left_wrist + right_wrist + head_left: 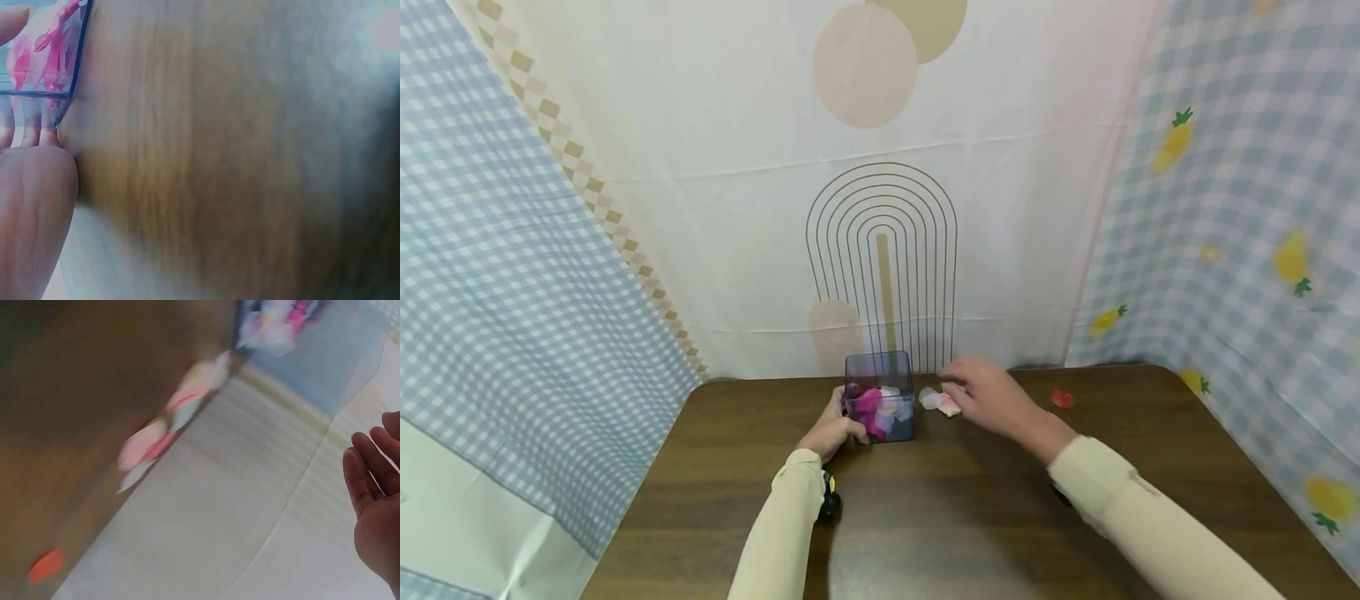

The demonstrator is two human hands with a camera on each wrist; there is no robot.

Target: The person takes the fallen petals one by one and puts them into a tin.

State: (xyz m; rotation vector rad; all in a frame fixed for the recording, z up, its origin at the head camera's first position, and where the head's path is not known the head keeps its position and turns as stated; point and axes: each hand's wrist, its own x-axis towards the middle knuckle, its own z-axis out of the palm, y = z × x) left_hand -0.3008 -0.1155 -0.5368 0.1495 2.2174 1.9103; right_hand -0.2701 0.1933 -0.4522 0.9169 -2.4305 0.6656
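My left hand (pixel 831 428) grips the left side of a clear, bluish plastic box (pixel 877 367), its thumb over the near side. Inside lie soft, crumpled pieces (pixel 870 407) in bright pink, white and pale violet. Through the clear wall in the left wrist view, fingertips (pixel 47 136) show behind the box. Over the table right of the box is my right hand (pixel 991 398), with loosely bent fingers and nothing held in the right wrist view. Close by its fingertips lie small white and pale pink pieces (pixel 931 398), which form a short row (pixel 142 447) in the right wrist view.
A single red-orange piece (pixel 1062 398) lies farther right on the brown wooden table (pixel 1000 517). Behind the table's back edge hangs a white patterned cloth (pixel 1022 250). Checked cloths hang at the left (pixel 550 275) and right (pixel 1225 250).
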